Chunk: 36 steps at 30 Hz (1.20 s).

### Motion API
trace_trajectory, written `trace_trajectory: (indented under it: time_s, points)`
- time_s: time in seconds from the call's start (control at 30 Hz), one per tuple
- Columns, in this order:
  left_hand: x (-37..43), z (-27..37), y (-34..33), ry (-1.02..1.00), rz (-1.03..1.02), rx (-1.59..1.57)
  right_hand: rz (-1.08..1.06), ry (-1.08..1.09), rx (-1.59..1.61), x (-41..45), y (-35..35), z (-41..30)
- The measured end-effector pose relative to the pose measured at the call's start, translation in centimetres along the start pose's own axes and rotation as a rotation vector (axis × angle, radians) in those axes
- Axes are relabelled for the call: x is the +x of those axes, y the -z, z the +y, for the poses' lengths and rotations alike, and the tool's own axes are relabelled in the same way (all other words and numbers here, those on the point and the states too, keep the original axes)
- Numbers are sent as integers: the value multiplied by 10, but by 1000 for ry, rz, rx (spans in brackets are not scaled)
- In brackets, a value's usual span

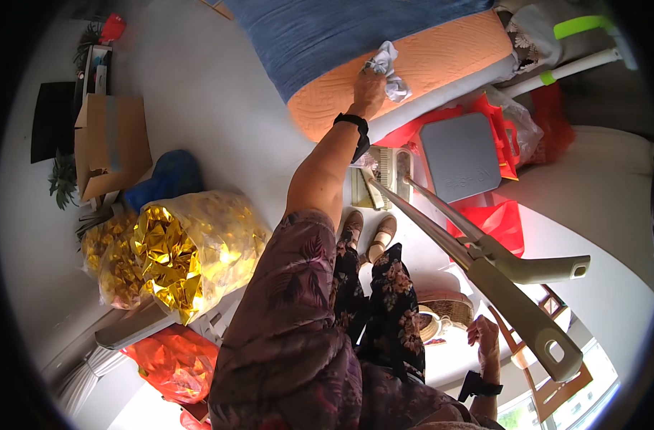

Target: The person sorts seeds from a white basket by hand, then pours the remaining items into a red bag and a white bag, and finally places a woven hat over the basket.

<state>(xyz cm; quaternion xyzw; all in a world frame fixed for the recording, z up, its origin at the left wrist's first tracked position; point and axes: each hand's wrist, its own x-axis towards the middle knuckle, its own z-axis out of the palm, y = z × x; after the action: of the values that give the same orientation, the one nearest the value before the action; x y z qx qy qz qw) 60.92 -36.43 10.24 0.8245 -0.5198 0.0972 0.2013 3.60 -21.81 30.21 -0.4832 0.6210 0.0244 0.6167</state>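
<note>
My left hand (369,91) is shut on a crumpled white cloth (394,72), over the orange quilted end of a blue bed cover (445,48). My right hand (484,334) hangs low at the right, its fingers loosely curled; whether they enclose anything cannot be told. Between the hands, a long-handled dustpan (363,188) with comb teeth and a broom stand near my feet. Their metal poles rise towards me, ending in a large beige handle (526,317) and a second beige handle (547,269). Both wrists wear black bands.
A grey square lid or box (460,156) sits among red bags (493,226) at the right. A green-and-white pole (569,70) lies beyond. On the left are a cardboard box (117,142) and clear bags of gold foil (219,231). A wicker basket (450,309) stands behind my legs.
</note>
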Motion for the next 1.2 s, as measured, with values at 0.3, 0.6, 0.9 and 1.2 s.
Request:
trace_trajectory:
  time_s: [0.3, 0.6, 0.9, 1.2]
  points:
    - [2, -33, 43, 230, -86, -163, -338, -51, -123, 20, -37, -51]
    - [7, -94, 22, 435, -212, -167, -523, 164, -8, 1, -173, -157]
    - [15, -105, 25, 589, -301, -370, -485, 209, 323, -8, -240, -204]
    - [13, -124, 45, 557, -502, -776, -173, 370, 267, 24, -260, -199]
